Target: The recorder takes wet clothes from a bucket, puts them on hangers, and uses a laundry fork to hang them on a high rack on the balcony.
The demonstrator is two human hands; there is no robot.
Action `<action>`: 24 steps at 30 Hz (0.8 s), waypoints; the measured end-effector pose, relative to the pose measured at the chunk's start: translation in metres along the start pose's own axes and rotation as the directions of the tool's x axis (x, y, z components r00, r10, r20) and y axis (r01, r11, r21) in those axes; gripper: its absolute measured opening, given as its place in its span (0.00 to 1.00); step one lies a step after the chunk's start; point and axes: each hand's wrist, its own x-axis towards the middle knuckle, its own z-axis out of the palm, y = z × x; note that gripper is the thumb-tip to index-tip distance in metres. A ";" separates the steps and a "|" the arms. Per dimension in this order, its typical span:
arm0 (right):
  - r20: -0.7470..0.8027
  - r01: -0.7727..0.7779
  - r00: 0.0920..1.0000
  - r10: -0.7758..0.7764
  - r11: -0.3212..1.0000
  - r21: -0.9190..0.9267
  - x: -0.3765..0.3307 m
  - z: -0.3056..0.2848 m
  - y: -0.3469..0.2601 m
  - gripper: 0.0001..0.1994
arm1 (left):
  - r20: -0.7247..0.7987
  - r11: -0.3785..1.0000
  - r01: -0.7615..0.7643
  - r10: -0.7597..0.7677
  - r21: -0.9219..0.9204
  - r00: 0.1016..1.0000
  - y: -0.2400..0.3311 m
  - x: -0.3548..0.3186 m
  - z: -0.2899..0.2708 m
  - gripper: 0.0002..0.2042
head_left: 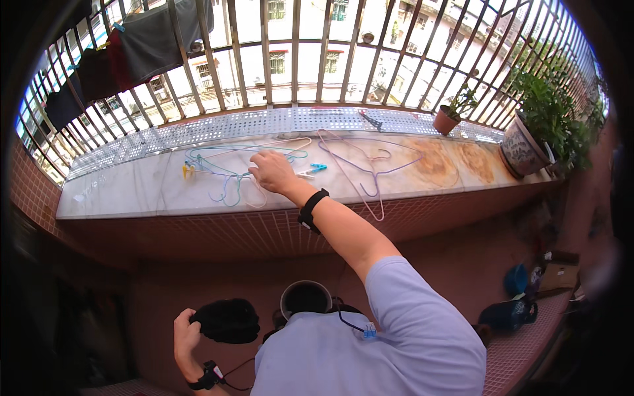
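My left hand [185, 331], low at the left, is closed on a bunched black cloth [228, 321] held out over the floor. My right hand [272, 171] reaches across to the marble ledge, its fingers curled down among several thin hangers. What the fingertips grip is hidden beneath the hand. A green hanger [228, 173] lies under and left of it. Beside my right wrist are a blue clothespin [318, 167] and a white clothespin [307, 175]. Yellow clothespins [189, 171] lie at the left. Farther right rest a purple hanger [377, 174] and a pink hanger [350, 178].
The marble ledge [132, 195] backs onto a perforated metal strip [264, 124] and window bars. A small potted plant [446, 120] and a large patterned pot [525, 148] stand at the right. A bucket [306, 298] is on the floor by me. Laundry [162, 39] hangs upper left.
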 end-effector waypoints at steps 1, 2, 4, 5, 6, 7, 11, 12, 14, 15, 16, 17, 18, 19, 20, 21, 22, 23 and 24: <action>0.030 -0.072 0.997 0.072 0.997 -0.030 -0.008 -0.020 0.012 0.10 | 0.000 1.000 0.000 0.000 -0.012 1.000 -0.002 0.001 -0.001 0.11; 0.005 -0.082 0.997 0.082 0.996 -0.036 -0.020 -0.043 0.029 0.10 | -0.005 1.000 -0.027 0.028 0.005 1.000 -0.004 0.002 -0.003 0.11; -0.096 -0.143 0.987 0.129 0.977 -0.157 -0.055 -0.097 0.071 0.09 | -0.010 1.000 0.005 -0.005 0.028 1.000 -0.005 0.004 -0.005 0.12; -0.172 -0.182 0.975 0.139 0.948 -0.263 -0.073 -0.122 0.094 0.09 | -0.016 1.000 -0.006 0.006 0.008 1.000 -0.004 0.005 -0.005 0.12; -0.127 -0.346 0.938 0.322 0.864 -0.365 -0.091 -0.147 0.119 0.09 | -0.029 0.999 -0.032 0.033 0.031 0.999 -0.003 0.007 -0.007 0.12; -0.072 -0.350 0.929 0.364 0.795 -0.496 -0.109 -0.171 0.143 0.08 | -0.040 0.997 -0.006 0.009 0.075 0.999 -0.001 0.009 -0.006 0.12; 0.079 -0.327 0.836 0.543 0.609 -0.723 -0.172 -0.210 0.202 0.09 | -0.078 0.993 -0.038 0.047 0.115 0.996 0.013 0.016 -0.005 0.13; 0.101 -0.304 0.848 0.520 0.633 -0.712 -0.181 -0.211 0.210 0.09 | -0.086 0.994 -0.026 0.035 0.106 0.996 0.017 0.020 -0.004 0.13; 0.133 -0.273 0.860 0.493 0.663 -0.697 -0.188 -0.211 0.220 0.09 | -0.128 0.991 -0.006 0.023 0.134 0.991 0.025 0.026 -0.003 0.14; 0.163 -0.270 0.853 0.496 0.686 -0.676 -0.189 -0.212 0.222 0.08 | -0.129 0.992 -0.019 0.036 0.129 0.991 0.028 0.029 -0.002 0.14; 0.190 -0.271 0.845 0.499 0.707 -0.653 -0.188 -0.215 0.223 0.07 | -0.164 0.991 -0.025 0.047 0.132 0.985 0.031 0.033 -0.001 0.14; 0.192 -0.273 0.845 0.499 0.712 -0.647 -0.186 -0.220 0.224 0.07 | -0.193 0.990 -0.013 0.040 0.138 0.980 0.033 0.036 -0.001 0.14; 0.178 -0.249 0.877 0.447 0.739 -0.626 -0.184 -0.227 0.224 0.07 | -0.211 0.987 -0.022 0.055 0.160 0.976 0.036 0.039 -0.001 0.14; 0.176 -0.233 0.892 0.415 0.759 -0.607 -0.183 -0.235 0.222 0.06 | -0.210 0.985 -0.028 0.063 0.169 0.976 0.038 0.041 -0.001 0.14; 0.165 -0.223 0.903 0.396 0.762 -0.608 -0.180 -0.245 0.221 0.06 | -0.251 0.965 -0.086 0.150 0.249 0.956 0.040 0.043 0.000 0.13; 0.095 -0.231 0.930 0.356 0.764 -0.603 -0.178 -0.257 0.220 0.07 | -0.283 0.935 -0.138 0.236 0.328 0.929 0.042 0.045 0.001 0.13; 0.021 -0.231 0.953 0.303 0.768 -0.597 -0.177 -0.268 0.217 0.07 | -0.279 0.936 -0.134 0.231 0.326 0.932 0.044 0.047 0.001 0.13; 0.031 -0.237 0.948 0.318 0.766 -0.598 -0.175 -0.279 0.213 0.07 | -0.298 0.927 -0.133 0.245 0.350 0.922 0.047 0.048 0.002 0.12; -0.068 -0.262 0.957 0.283 0.734 -0.627 -0.172 -0.288 0.209 0.07 | -0.319 0.922 -0.106 0.235 0.373 0.918 0.051 0.050 0.002 0.12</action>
